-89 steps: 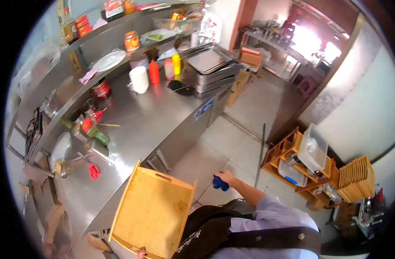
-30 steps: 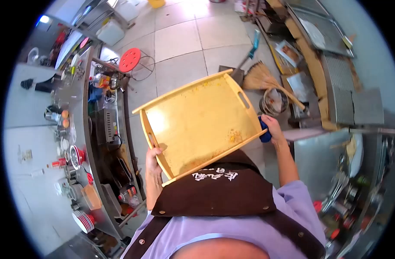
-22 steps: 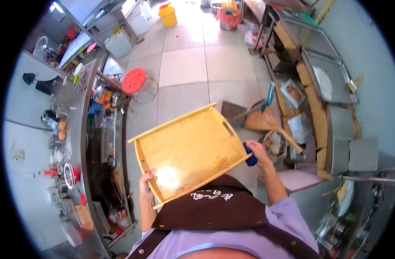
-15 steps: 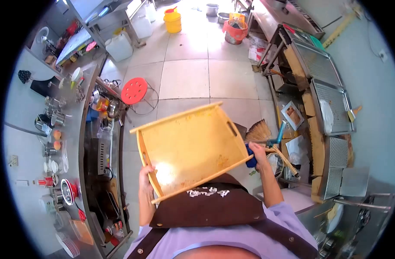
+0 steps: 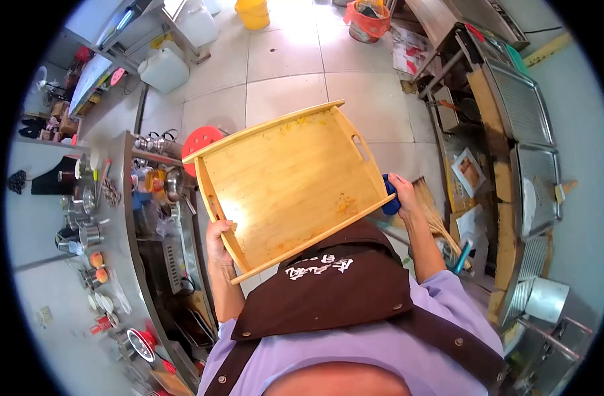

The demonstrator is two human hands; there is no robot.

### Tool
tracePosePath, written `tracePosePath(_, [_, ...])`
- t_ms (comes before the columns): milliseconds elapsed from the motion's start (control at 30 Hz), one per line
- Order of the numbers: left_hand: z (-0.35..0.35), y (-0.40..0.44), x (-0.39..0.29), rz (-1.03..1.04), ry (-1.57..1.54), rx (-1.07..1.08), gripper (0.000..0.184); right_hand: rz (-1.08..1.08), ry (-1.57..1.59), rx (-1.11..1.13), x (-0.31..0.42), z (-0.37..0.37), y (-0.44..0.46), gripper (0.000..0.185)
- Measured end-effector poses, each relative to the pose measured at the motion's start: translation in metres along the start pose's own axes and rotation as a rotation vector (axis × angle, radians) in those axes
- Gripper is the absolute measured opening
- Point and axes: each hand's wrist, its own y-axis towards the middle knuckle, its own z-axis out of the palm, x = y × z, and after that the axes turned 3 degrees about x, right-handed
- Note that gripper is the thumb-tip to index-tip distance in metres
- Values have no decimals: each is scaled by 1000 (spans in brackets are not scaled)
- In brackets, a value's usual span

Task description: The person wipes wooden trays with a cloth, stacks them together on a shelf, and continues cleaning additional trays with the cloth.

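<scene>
A wooden serving tray (image 5: 282,188) with cut-out handles is held tilted in front of my apron (image 5: 328,284). Yellowish and brown stains mark its surface, mostly near the far edge and the near right corner. My left hand (image 5: 219,241) grips the tray's left side wall near the front corner, its thumb lying over the wall. At the right front corner, my right hand (image 5: 402,195) is closed around a blue cloth (image 5: 390,196), pressed against the outside of the tray. The fingertips of that hand are partly hidden by the cloth.
On the left runs a steel counter (image 5: 120,218) with cups, peaches and a red-rimmed strainer. A red stool (image 5: 199,142) stands behind the tray's left corner. To the right are a broom (image 5: 434,214) and a rack with metal trays (image 5: 536,185). Buckets stand farther off.
The tray has risen slightly in view and shows more squarely, still between both hands. The whole room has shifted with my head, and the broom now appears lower and farther right.
</scene>
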Motion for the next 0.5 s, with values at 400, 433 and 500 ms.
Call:
tracePosePath(400, [79, 262, -108, -12, 8, -113, 49, -23, -119, -6, 171, 108, 272, 20])
tracePosePath(433, [88, 281, -116, -34, -26, -115, 50, -15, -118, -21, 182, 117, 291, 21])
tracePosePath(500, [98, 320, -129, -4, -17, -126, 51, -6, -108, -58, 203, 135, 328, 21])
